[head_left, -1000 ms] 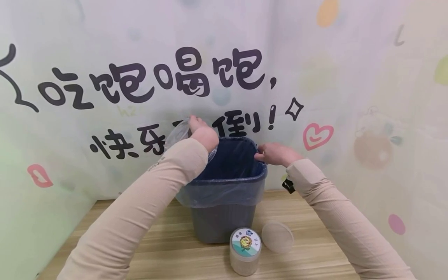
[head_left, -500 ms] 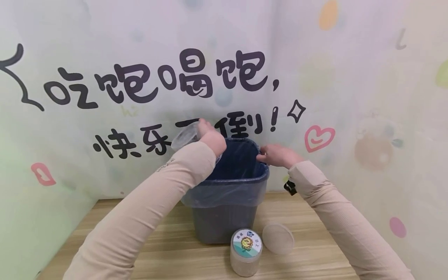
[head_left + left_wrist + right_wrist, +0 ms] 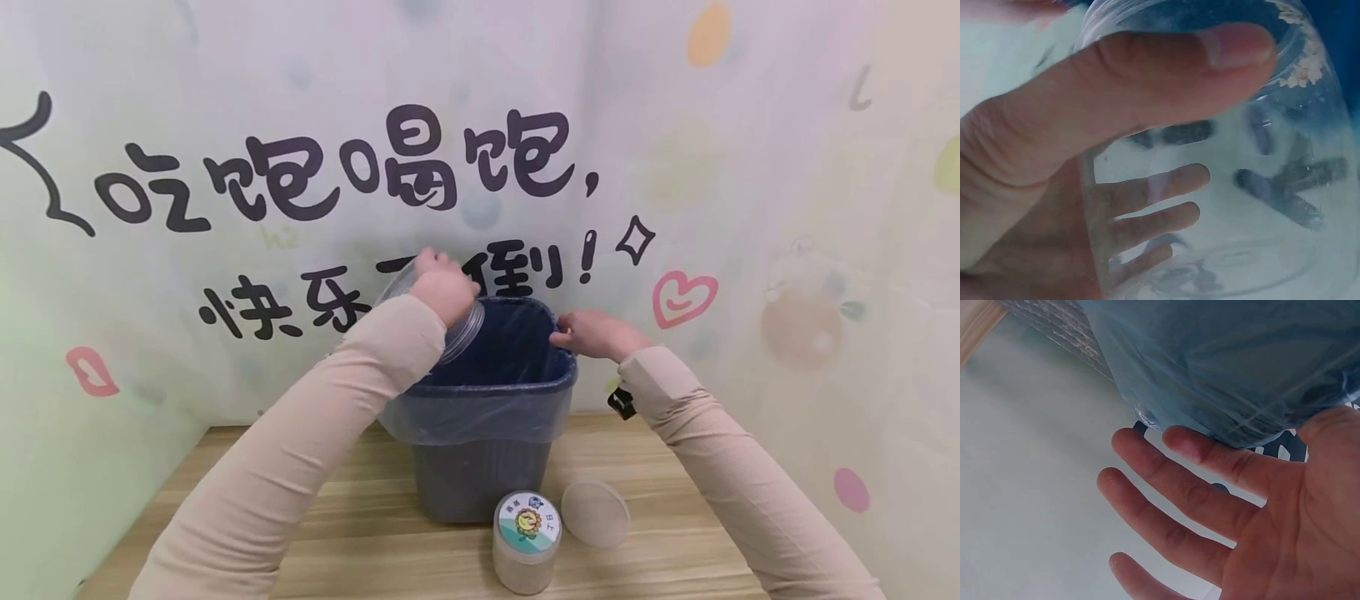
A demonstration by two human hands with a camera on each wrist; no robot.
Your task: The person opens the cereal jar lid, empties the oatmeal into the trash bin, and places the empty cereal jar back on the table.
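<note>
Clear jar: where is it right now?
In the head view, the clear jar is gripped in the left hand, tilted with its mouth over the left part of the bin.

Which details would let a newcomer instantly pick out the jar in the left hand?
Find the lined bin on the table. At its opening, the left hand grips a tilted clear jar with pale crumbs near its mouth. Unlike the flower-labelled jar standing on the table, it is held aloft.
</note>
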